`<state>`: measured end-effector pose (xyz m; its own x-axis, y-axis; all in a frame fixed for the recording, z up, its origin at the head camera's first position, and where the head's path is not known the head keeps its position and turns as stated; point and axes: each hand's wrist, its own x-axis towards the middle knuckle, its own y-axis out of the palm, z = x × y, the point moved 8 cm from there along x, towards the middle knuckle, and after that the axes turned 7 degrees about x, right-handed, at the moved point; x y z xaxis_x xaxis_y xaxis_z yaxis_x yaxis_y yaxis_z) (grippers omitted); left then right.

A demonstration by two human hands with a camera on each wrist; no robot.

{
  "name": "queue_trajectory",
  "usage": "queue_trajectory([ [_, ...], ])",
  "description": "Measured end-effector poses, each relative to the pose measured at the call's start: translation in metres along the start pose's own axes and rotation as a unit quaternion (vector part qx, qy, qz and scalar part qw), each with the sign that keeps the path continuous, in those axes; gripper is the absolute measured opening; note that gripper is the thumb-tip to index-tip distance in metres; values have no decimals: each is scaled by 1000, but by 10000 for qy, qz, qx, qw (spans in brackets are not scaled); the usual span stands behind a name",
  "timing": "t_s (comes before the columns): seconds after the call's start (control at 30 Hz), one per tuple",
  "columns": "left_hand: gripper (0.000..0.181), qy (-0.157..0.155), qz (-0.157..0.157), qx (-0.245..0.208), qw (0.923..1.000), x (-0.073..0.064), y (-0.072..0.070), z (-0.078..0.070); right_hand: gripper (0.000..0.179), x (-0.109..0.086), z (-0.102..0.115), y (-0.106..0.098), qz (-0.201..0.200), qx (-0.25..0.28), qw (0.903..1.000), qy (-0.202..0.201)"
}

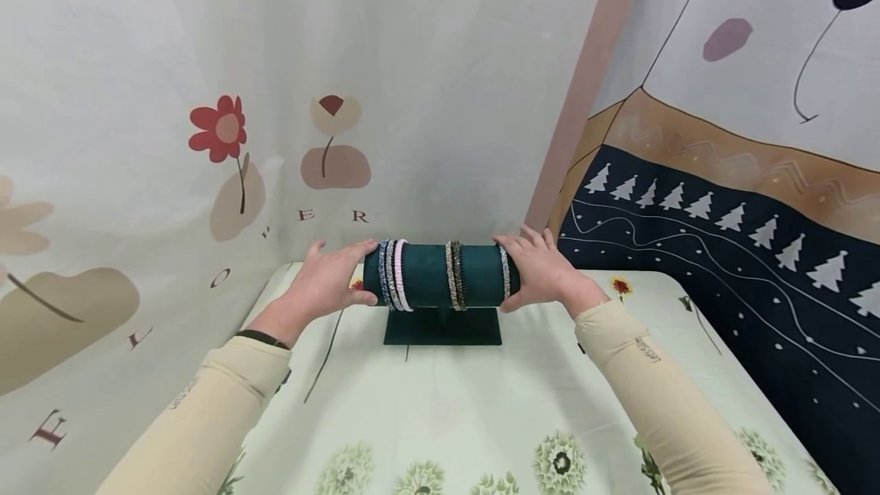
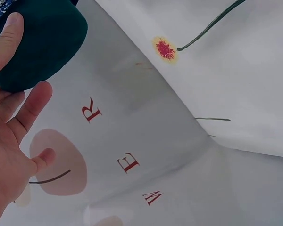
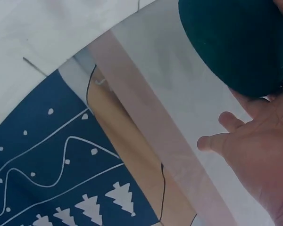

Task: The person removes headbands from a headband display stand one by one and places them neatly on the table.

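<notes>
A dark green bracelet display stand [image 1: 426, 275] has a padded horizontal roll on a flat rectangular base [image 1: 443, 328]. My left hand [image 1: 328, 279] holds the roll's left end, thumb at the near side and fingers over the top. At the opposite end my right hand [image 1: 539, 272] grips the same way. Several bracelets, one of them pink [image 1: 399, 275], circle the roll near the left hand. Two brownish beaded bracelets [image 1: 454, 275] sit right of the middle, and a silvery bracelet [image 1: 505, 272] lies beside the right fingers. Both wrist views show the roll's round ends [image 2: 52, 44] [image 3: 236, 47] against the hands.
The stand is on a table with a pale flower-print cloth [image 1: 440, 403]. Behind and to the left hangs a light curtain [image 1: 440, 98] with flowers and letters. On the right hangs a dark cloth [image 1: 687, 250] with white trees.
</notes>
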<state>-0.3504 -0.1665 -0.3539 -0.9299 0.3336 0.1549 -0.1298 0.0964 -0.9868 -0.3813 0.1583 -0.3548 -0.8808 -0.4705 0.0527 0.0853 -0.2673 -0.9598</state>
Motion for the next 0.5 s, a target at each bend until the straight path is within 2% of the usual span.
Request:
queue_trajectory([
  [0.4, 105, -3, -41, -22, 10000, -3, -1, 0, 122, -15, -27, -4, -133, 715, 9969, 289],
  [0.5, 105, -9, -12, -31, 10000, -3, -1, -1, 122, -20, -39, -3, -82, 646, 9969, 444],
])
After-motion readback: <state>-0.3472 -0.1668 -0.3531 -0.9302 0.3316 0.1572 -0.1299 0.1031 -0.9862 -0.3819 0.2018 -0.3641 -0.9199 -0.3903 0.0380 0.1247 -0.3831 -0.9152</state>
